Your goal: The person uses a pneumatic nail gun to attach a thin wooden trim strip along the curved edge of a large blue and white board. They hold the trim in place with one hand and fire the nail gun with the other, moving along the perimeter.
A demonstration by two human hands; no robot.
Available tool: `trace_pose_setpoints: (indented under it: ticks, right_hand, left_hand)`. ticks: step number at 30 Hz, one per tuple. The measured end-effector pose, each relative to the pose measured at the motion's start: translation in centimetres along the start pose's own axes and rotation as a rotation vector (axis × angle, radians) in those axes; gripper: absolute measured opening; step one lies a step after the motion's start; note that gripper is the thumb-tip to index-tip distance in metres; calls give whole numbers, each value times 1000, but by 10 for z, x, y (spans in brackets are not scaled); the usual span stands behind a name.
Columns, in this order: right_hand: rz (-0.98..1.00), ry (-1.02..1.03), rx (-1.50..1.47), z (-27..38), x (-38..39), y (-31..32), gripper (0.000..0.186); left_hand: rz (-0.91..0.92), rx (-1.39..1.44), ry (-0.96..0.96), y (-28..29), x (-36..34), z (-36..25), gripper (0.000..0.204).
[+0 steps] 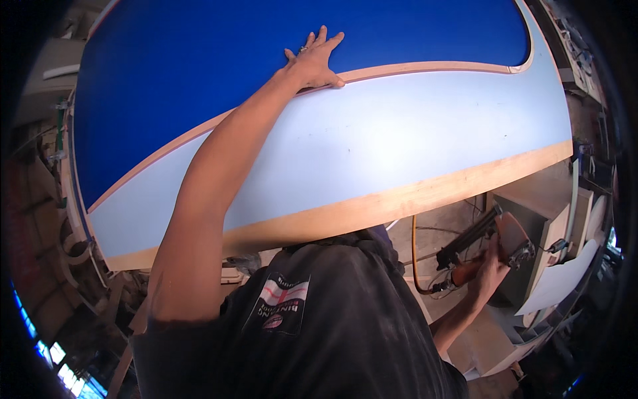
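My left hand [314, 65] lies with fingers spread across the blue surface [199, 73]. Its thumb rests on the thin wooden strip [425, 66] that curves between the blue area and the pale blue panel [399, 126]. Below the panel's near edge, at the right, my right hand [490, 267] is closed round a nail gun [515, 238]. The tool has an orange-brown body and a long black magazine, and it is held apart from the panel. My fingers partly cover its handle.
A bare wooden edge band [399, 198] runs along the panel's near side, close to my body. A yellow hose [415, 256] hangs below it near the nail gun. Boards and a box-like wooden piece [531, 199] stand at the right. Clutter lies at the left.
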State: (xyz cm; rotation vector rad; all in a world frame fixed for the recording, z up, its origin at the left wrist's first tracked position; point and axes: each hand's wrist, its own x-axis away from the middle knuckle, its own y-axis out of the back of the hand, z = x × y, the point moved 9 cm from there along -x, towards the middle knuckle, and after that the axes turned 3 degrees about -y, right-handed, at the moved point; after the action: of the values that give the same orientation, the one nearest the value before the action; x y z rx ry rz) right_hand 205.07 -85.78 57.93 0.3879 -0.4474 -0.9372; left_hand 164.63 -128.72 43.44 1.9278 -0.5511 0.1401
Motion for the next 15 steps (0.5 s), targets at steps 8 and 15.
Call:
trace_pose_setpoints:
  ticks: [8, 15]
  right_hand:
    - [-48, -46, -125, -66, 11, 41, 36]
    - [-87, -74, -111, -103, 10, 51, 34]
  left_hand:
    - [-5, -69, -43, 9, -2, -3, 130]
    - [-139, -172, -150, 19, 22, -14, 100]
